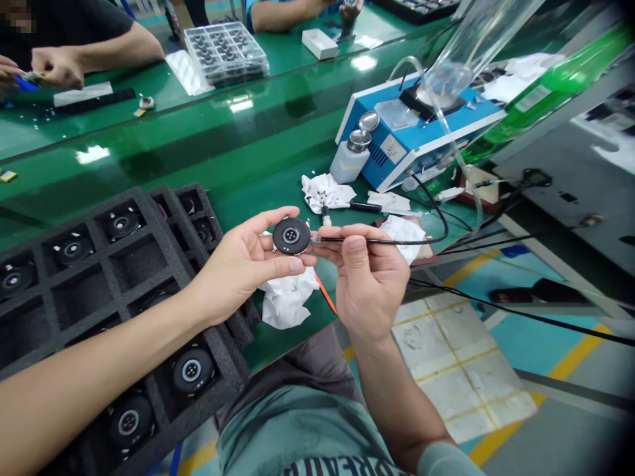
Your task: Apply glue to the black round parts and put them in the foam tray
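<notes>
My left hand (pixel 243 258) holds a round black watch-like part (pixel 292 237) by its edges, its back with several small metal dots facing up. Close to the right edge of that part is the clear tip of a thin black cable or tube (pixel 384 241), pinched between the thumb and fingers of my right hand (pixel 370 277). Whether the tip touches the part is hard to tell. Below the hands lie a crumpled white tissue (pixel 288 301) and an orange stick (pixel 325 293).
Dark foam trays (pixel 143 261) with round parts fill the left. A blue machine (pixel 417 132), pump bottle (pixel 350 158) and green bottle (pixel 560 92) stand at the back right. Across the green bench (pixel 198 149), other people's hands work near a clear compartment box (pixel 227 53).
</notes>
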Action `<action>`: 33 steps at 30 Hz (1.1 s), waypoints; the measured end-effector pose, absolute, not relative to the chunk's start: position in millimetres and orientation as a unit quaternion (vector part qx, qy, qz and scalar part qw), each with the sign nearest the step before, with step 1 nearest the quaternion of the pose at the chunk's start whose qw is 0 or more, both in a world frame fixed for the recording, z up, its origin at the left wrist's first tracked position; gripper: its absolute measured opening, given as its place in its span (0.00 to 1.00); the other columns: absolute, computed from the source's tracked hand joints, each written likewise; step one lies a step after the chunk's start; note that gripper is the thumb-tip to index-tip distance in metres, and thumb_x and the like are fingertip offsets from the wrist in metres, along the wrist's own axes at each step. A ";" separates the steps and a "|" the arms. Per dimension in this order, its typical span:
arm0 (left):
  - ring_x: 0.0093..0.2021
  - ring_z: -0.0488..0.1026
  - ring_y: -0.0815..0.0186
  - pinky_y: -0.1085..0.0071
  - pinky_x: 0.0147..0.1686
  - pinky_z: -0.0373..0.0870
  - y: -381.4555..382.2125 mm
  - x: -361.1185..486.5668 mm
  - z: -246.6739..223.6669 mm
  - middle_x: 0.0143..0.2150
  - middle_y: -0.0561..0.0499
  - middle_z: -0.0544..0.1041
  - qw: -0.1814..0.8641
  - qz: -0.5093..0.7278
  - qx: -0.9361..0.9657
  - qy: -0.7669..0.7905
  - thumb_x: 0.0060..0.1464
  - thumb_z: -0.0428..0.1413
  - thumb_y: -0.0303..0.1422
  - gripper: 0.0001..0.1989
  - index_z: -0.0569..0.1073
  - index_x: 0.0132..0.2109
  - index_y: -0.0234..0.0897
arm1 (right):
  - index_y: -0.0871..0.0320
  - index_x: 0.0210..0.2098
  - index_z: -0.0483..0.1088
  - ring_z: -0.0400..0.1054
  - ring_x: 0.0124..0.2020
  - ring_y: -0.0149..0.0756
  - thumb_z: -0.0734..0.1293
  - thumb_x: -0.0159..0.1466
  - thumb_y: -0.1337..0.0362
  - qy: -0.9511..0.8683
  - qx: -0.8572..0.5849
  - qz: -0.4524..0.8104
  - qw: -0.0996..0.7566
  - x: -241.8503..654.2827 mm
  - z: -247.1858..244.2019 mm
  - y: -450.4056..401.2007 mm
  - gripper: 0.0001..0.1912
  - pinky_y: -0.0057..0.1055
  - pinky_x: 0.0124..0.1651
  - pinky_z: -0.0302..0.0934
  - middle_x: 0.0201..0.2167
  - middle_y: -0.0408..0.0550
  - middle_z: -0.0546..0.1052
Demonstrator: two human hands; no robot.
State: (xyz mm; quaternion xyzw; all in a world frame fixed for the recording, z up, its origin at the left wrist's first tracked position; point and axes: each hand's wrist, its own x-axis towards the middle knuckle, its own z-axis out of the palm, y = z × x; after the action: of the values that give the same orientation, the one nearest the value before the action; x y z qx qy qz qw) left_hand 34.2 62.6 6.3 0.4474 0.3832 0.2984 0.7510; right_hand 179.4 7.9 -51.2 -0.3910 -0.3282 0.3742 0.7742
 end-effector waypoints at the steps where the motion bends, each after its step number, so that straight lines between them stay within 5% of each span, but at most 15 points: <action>1: 0.42 0.84 0.60 0.66 0.46 0.79 62.6 34.0 6.2 0.45 0.47 0.84 0.751 0.299 0.448 0.383 0.44 0.73 0.25 0.38 0.70 0.62 0.38 | 0.54 0.40 0.76 0.82 0.40 0.36 0.69 0.69 0.61 -0.329 -0.388 0.374 0.776 179.3 -51.4 8.1 0.05 0.36 0.44 0.80 0.38 0.44 0.85; 9: 0.43 0.84 0.56 0.59 0.50 0.81 61.6 33.8 2.6 0.47 0.46 0.84 0.728 0.306 0.474 0.389 0.44 0.73 0.25 0.40 0.69 0.64 0.38 | 0.55 0.39 0.78 0.82 0.39 0.36 0.69 0.69 0.61 -0.333 -0.400 0.371 0.769 180.4 -53.3 6.8 0.05 0.37 0.45 0.80 0.37 0.45 0.85; 18: 0.41 0.84 0.62 0.69 0.45 0.81 60.8 34.2 2.9 0.44 0.48 0.84 0.730 0.310 0.471 0.386 0.43 0.73 0.23 0.42 0.69 0.65 0.36 | 0.55 0.39 0.79 0.82 0.39 0.36 0.70 0.68 0.61 -0.330 -0.406 0.367 0.769 179.4 -57.2 5.1 0.06 0.35 0.45 0.79 0.38 0.46 0.85; 33: 0.43 0.84 0.58 0.64 0.49 0.80 60.0 31.1 1.5 0.44 0.48 0.84 0.738 0.302 0.475 0.372 0.45 0.71 0.23 0.39 0.69 0.64 0.37 | 0.55 0.39 0.80 0.82 0.40 0.37 0.70 0.68 0.61 -0.334 -0.405 0.371 0.766 178.2 -58.2 1.3 0.06 0.35 0.45 0.78 0.39 0.46 0.85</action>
State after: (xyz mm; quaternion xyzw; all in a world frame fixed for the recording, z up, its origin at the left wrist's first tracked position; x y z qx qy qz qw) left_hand 31.1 60.0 1.5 0.4749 0.3720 0.3021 0.7381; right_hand 178.2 1.3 -58.2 -0.4048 -0.3343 0.3711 0.7660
